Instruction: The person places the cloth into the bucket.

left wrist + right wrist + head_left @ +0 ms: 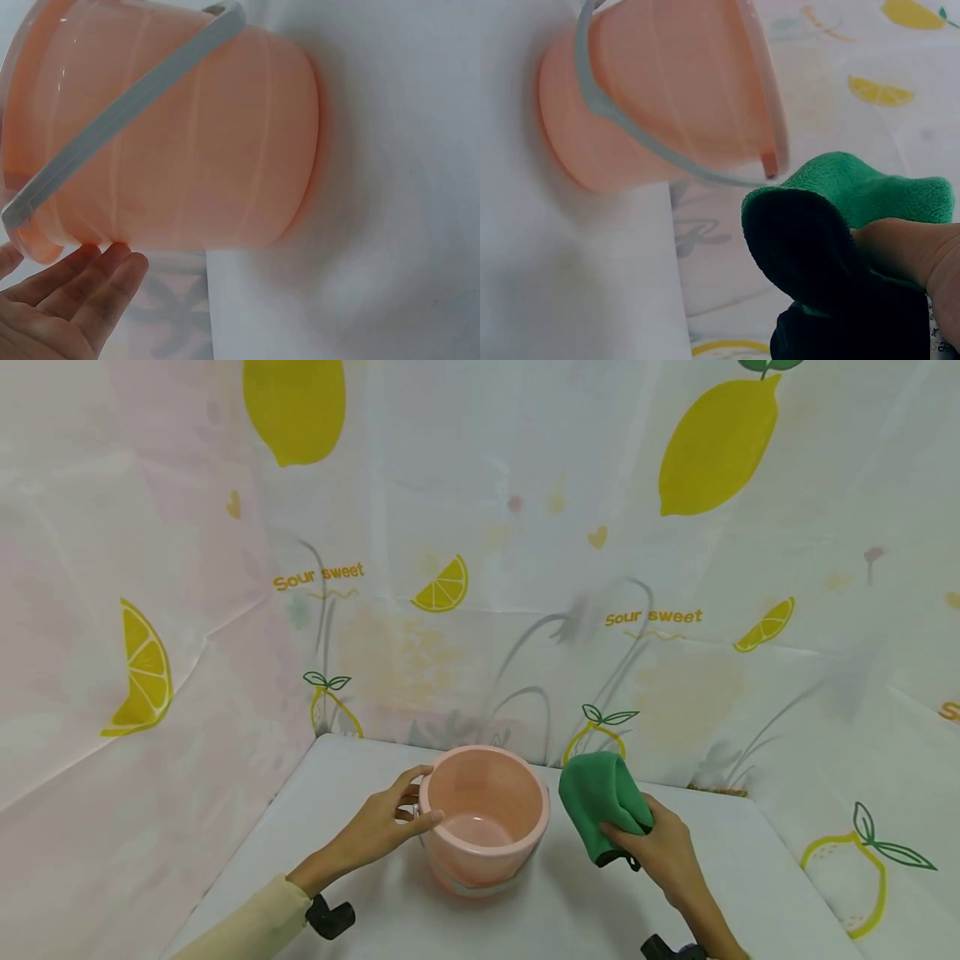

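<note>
Held pink bucket (pixel 480 868), lower middle, by its rim with left hand (pixel 386 822), likely to keep it still. Pinched green cloth (pixel 600 793) (all bunched up), lower right, with right hand (pixel 667 847), maybe against slipping.

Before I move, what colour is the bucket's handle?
The handle is light grey with a slight bluish tinge, clearest in the left wrist view.

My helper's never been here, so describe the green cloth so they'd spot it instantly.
Find the white table before the lemon backdrop, then the pink bucket on it. Right of the bucket in the head view, the right hand grips the cloth above the table. Unlike the smooth bucket, it is fuzzy green, dark on one side.
</note>
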{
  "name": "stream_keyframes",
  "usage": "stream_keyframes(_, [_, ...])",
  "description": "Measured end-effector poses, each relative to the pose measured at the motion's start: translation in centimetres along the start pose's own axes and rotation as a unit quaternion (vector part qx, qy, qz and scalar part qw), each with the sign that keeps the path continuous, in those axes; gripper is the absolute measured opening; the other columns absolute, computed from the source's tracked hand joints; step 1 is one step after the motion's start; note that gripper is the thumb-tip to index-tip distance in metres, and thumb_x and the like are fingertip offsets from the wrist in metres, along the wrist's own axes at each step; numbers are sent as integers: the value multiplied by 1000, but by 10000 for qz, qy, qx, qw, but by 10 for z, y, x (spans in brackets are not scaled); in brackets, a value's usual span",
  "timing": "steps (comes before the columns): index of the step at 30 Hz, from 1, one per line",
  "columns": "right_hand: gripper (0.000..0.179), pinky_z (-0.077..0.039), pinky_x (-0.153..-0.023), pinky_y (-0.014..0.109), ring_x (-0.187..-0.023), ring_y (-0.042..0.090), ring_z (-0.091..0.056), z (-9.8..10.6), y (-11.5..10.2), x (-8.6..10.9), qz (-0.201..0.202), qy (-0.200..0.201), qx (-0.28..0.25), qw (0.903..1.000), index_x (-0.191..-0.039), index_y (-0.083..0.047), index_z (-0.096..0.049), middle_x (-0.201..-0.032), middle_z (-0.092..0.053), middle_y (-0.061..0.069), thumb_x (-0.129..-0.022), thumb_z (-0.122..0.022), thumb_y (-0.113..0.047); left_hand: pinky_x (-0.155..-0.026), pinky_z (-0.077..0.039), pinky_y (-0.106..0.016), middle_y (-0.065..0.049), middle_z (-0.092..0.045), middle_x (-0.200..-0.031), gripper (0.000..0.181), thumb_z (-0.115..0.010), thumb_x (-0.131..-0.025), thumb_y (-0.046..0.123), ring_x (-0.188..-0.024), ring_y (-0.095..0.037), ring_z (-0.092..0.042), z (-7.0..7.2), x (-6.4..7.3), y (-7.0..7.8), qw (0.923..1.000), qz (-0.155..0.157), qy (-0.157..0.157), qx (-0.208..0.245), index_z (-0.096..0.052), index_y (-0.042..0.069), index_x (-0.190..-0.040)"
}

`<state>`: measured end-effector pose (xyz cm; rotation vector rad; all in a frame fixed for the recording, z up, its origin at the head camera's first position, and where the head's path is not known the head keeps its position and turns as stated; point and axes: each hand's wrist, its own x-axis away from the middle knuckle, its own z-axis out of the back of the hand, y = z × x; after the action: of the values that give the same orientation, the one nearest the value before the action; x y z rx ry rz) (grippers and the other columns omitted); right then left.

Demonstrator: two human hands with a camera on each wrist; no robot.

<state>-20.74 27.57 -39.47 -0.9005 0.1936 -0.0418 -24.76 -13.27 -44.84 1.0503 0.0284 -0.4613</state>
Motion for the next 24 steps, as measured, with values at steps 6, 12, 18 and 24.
stream_keyframes(6, [63, -55, -73, 35, -101, 29, -67, -4, -10, -2, 278, 0, -109, 9996, -131, -3, -63, -119, -70, 17, -82, -90, -32, -93, -56, -36, -13, -62, -139, 70, -72, -97, 44, -123, -24, -63, 0, -1, -1, 10000, -34, -18, 43, -37, 27, -156])
stream_keyframes(12, [62, -55, -74, 35, -100, 28, -67, -10, -19, -6, 585, -37, -149, 9982, -132, -4, -64, -118, -70, 16, -82, -90, -30, -94, -56, -37, -14, -62, -139, 69, -71, -97, 43, -123, -26, -63, 1, -1, -2, 10000, -81, -27, 35, -38, 27, -156])
stream_keyframes(18, [59, -56, -74, 36, -99, 29, -67, -17, -28, -10, 830, -71, -177, 9964, -130, -3, -64, -116, -71, 16, -82, -90, -26, -94, -56, -38, -13, -62, -139, 69, -71, -97, 45, -122, -24, -64, 1, 0, -2, 10000, -49, -27, -30, -37, 30, -156])
stream_keyframes(24, [55, -57, -74, 36, -99, 28, -67, -26, -38, -15, 1019, -209, -366, 9939, -128, -5, -65, -115, -70, 14, -81, -90, -20, -93, -56, -39, -12, -62, -139, 69, -71, -97, 45, -120, -25, -65, 1, 0, -3, 10000, -39, -31, -36, -37, 31, -156])
